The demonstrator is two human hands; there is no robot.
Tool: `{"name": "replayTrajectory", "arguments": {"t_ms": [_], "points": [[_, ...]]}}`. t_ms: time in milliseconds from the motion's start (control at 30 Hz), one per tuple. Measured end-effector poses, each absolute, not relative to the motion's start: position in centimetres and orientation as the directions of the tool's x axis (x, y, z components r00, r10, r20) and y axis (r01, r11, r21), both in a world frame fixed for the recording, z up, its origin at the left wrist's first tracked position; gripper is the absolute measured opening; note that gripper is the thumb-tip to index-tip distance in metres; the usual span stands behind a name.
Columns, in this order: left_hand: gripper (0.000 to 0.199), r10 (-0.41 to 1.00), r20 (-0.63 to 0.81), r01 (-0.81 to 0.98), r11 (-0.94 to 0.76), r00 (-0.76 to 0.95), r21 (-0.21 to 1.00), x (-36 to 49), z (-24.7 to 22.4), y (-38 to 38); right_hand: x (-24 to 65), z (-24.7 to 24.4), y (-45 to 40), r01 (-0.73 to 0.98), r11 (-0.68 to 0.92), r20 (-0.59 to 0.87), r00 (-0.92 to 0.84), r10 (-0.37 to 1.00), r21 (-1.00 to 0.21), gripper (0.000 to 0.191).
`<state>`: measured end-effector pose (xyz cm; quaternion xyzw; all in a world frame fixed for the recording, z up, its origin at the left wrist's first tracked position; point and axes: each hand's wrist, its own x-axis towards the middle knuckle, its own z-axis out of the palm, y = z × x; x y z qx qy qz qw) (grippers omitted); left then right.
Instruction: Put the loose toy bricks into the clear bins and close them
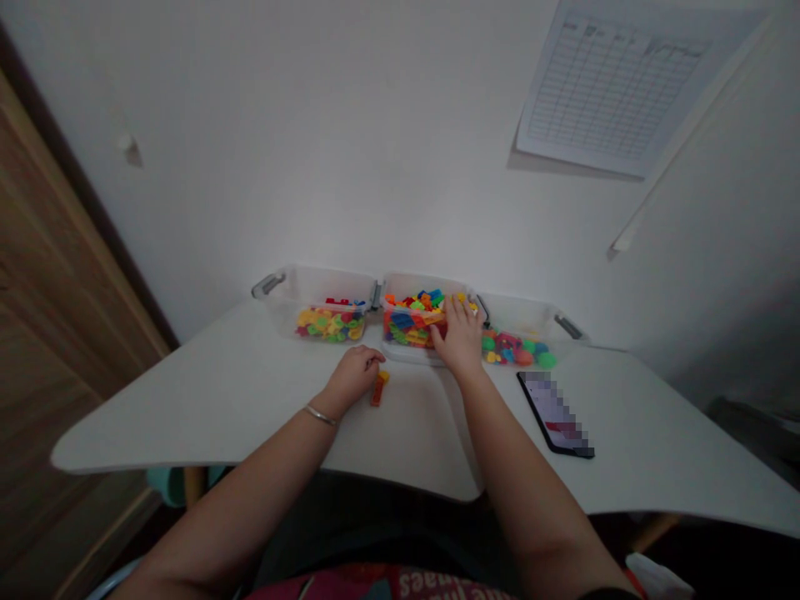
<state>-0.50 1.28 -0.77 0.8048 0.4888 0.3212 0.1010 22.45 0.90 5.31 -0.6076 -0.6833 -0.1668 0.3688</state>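
Three clear plastic bins stand in a row at the back of the white table. My right hand (461, 335) rests over the right side of the middle bin (409, 287), its fingers apart on the colourful pieces at the top. My left hand (355, 375) is on the table in front of the bins, fingers curled, beside a small orange and yellow piece (377, 392). Whether its fingertips hold anything is too small to tell. The left bin (312, 279) holds yellow, green and red pieces; the right bin (525, 310) holds green, pink and red ones.
A phone (553, 417) lies on the white table (218, 400), right of my right forearm. The wall rises directly behind the bins, with a printed sheet (618, 92) hanging at the upper right. A wooden door (56, 333) is at the far left.
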Motion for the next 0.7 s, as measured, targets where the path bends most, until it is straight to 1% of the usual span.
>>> {"name": "replayTrajectory", "arguments": {"t_ms": [67, 167, 233, 300, 367, 433, 533, 600, 700], "points": [[0.030, 0.860, 0.414, 0.730, -0.484, 0.297, 0.482, -0.5, -0.6, 1.2, 22.4, 5.3, 0.6, 0.933, 0.232, 0.739, 0.050, 0.672, -0.274, 0.064], [0.030, 0.866, 0.410, 0.735, -0.473, 0.286, 0.486, -0.5, -0.5, 1.1, 21.8, 5.0, -0.5, 0.884, 0.324, 0.801, 0.088, 0.592, -0.337, 0.060], [0.030, 0.866, 0.414, 0.728, -0.474, 0.282, 0.495, -0.5, -0.6, 1.1, 21.0, 4.5, -1.5, 0.848, 0.414, 0.822, 0.043, 0.568, -0.331, 0.054], [0.030, 0.862, 0.425, 0.718, -0.480, 0.278, 0.504, -0.5, -0.7, 1.2, 20.0, 3.7, -2.4, 0.807, 0.504, 0.804, -0.062, 0.592, -0.309, 0.045], [0.031, 0.858, 0.434, 0.714, -0.484, 0.274, 0.506, -0.5, -0.8, 1.2, 19.0, 2.6, -3.1, 0.756, 0.579, 0.740, -0.194, 0.644, -0.306, 0.036], [0.032, 0.862, 0.432, 0.718, -0.477, 0.267, 0.507, -0.6, -0.9, 1.3, 18.2, 1.3, -3.6, 0.709, 0.621, 0.651, -0.303, 0.696, -0.334, 0.033], [0.033, 0.881, 0.409, 0.738, -0.438, 0.238, 0.514, -0.8, -1.0, 1.3, 17.5, -0.1, -4.0, 0.677, 0.630, 0.488, -0.432, 0.758, -0.380, 0.041], [0.033, 0.893, 0.395, 0.754, -0.409, 0.216, 0.514, -0.8, -0.9, 1.3, 17.3, -0.5, -4.3, 0.671, 0.636, 0.404, -0.498, 0.768, -0.382, 0.046], [0.032, 0.903, 0.379, 0.766, -0.387, 0.202, 0.513, -0.9, -0.8, 1.3, 17.1, -0.4, -4.6, 0.680, 0.645, 0.362, -0.537, 0.762, -0.348, 0.047]]}}
